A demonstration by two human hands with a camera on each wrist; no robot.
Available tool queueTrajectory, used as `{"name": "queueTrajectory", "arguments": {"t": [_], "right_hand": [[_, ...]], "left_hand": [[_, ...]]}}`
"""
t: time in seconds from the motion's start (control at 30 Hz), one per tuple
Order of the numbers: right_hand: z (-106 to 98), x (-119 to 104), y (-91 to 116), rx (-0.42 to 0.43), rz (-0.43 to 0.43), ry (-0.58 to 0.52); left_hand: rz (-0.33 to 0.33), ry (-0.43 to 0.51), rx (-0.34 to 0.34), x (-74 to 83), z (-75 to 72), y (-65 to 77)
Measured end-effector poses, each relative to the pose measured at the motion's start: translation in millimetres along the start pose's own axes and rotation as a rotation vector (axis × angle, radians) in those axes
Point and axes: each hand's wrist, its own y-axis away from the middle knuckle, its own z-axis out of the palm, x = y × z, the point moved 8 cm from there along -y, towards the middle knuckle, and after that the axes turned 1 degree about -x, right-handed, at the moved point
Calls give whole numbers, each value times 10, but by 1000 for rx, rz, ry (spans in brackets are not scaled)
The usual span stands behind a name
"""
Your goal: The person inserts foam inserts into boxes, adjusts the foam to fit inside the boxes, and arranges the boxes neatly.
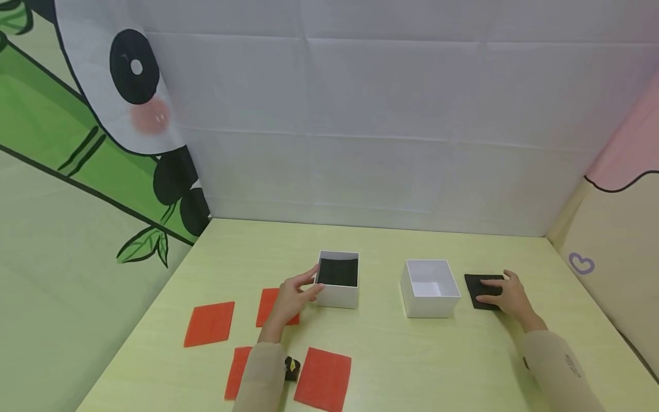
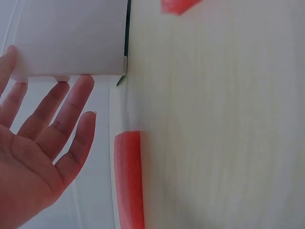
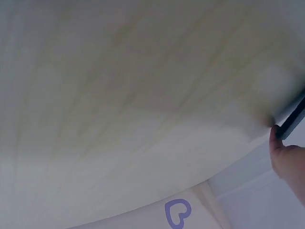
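My left hand (image 1: pixel 293 296) is at the left side of a white open-topped box (image 1: pixel 337 297), fingers and thumb spread about its near left corner. In the left wrist view, the extended fingertips (image 2: pixel 85 83) touch the edge of the box. A flat black piece (image 1: pixel 338 272) lies inside that box. My right hand (image 1: pixel 511 296) rests over a flat black square (image 1: pixel 475 286) on the table, thumb and forefinger stretched across its top with a gap between them. At the edge of the right wrist view, a digit meets the black square's edge (image 3: pixel 291 125).
A second white box (image 1: pixel 431 308), with a bare inside, stands between the hands. Several flat red squares lie on the table's left, among them one (image 1: pixel 209 324) at far left and one (image 1: pixel 323 379) in front. The left forearm partly covers another. A pale wall sheet (image 1: pixel 381 183) hangs behind.
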Motion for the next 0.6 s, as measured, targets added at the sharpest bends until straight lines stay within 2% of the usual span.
{"name": "queueTrajectory", "arguments": {"t": [0.17,0.43,0.6], "right_hand": [[-18,-13,15,29,19,35],[-53,-86,46,101,19,105],[-57,-98,88,112,47,115]], "left_hand": [[1,1,4,-41,-3,-11],[13,-11,-9,104,-2,49],[1,-8,8,4,-4,18]]}}
